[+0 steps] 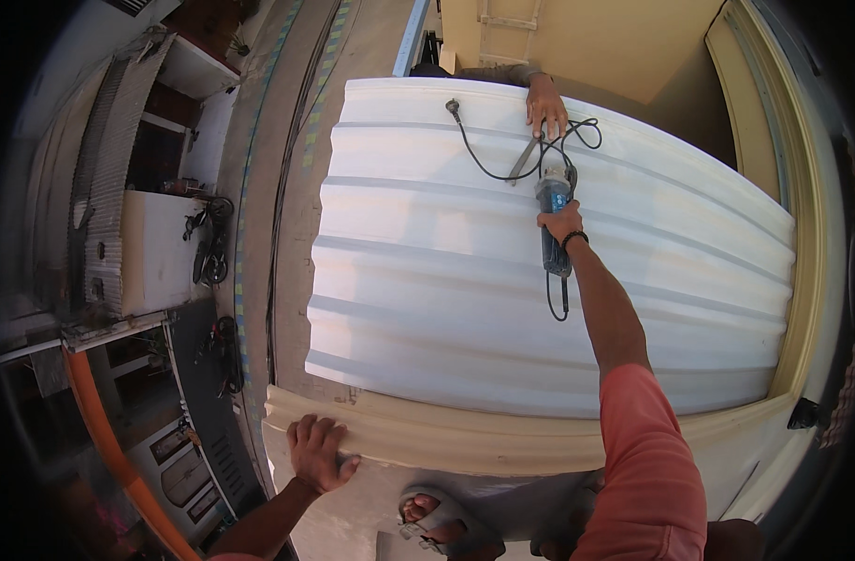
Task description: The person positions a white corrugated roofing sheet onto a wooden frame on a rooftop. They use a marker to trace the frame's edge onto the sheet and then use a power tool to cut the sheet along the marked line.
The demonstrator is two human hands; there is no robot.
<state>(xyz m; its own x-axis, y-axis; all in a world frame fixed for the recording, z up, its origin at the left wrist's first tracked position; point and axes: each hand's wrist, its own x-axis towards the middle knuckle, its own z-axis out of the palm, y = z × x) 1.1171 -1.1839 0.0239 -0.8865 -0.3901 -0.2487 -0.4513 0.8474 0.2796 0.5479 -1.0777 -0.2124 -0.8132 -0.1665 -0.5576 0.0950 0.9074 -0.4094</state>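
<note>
My right hand [562, 222] is wrapped around the body of a blue and black angle grinder [552, 252], whose metal head points away from me. It is over a white corrugated roofing sheet [427, 271]. The grinder's black cord [488, 171] loops over the sheet's far part and ends in a plug [453, 107]. My left hand [320, 455] is open, fingers bent over the cream ledge [446, 438] at the near left. From the far edge, a co-worker's hand [545, 106] reaches to the cord beside a thin grey strip [522, 161].
My sandalled foot [423, 510] is on the near side of the ledge. Down on the left lie a street [292, 187] with cables [282, 206] above it, parked motorbikes [212, 243] and houses. A cream wall [624, 47] rises beyond the sheet.
</note>
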